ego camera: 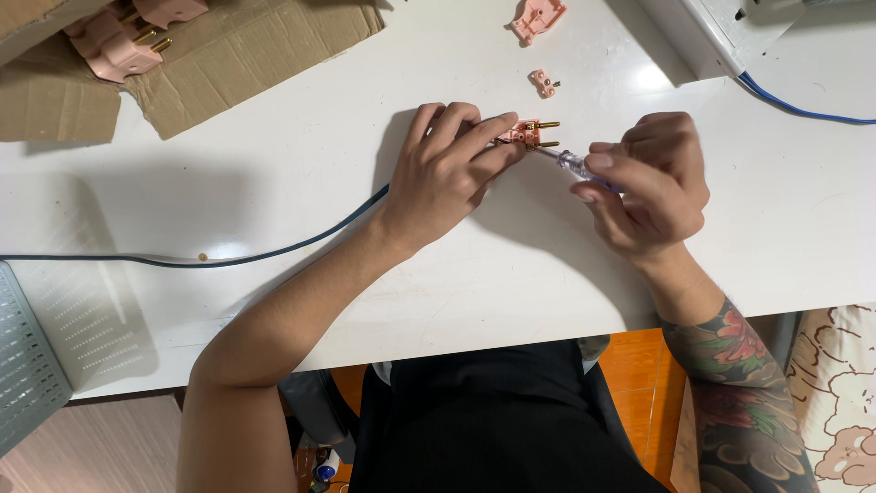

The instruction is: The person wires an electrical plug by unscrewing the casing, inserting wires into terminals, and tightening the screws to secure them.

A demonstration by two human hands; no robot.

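— What is being worked on?

— A small pink plug half (526, 134) with brass pins pointing to the right. It lies on the white table (511, 265), near the middle of the far part. The left hand (447, 173) presses it down, fingers curled over it and closed on its body.

— And the other hand?

— The right hand (652, 187) has its fingers pinched narrowly around a screwdriver (575, 164) with a clear handle; its tip meets the plug just under the pins.

— How much room is there?

— Bare tabletop lies toward the person in front of both hands, and more to the right. The near table edge is well apart from the plug.

— What else lies about?

— A dark cable (228, 258) runs from under the left hand to the left edge. Beyond the plug sit a small pink piece (544, 83) and, further off, a pink plug cover (537, 18). A flattened cardboard box (219, 55) at top left holds more pink plug parts (114, 41). A white case (712, 32) with a blue wire (794, 108) stands at top right, a grey perforated tray (32, 361) at lower left.

— Anything crowding the hands?

— Only the small pink piece, near the plug but apart.
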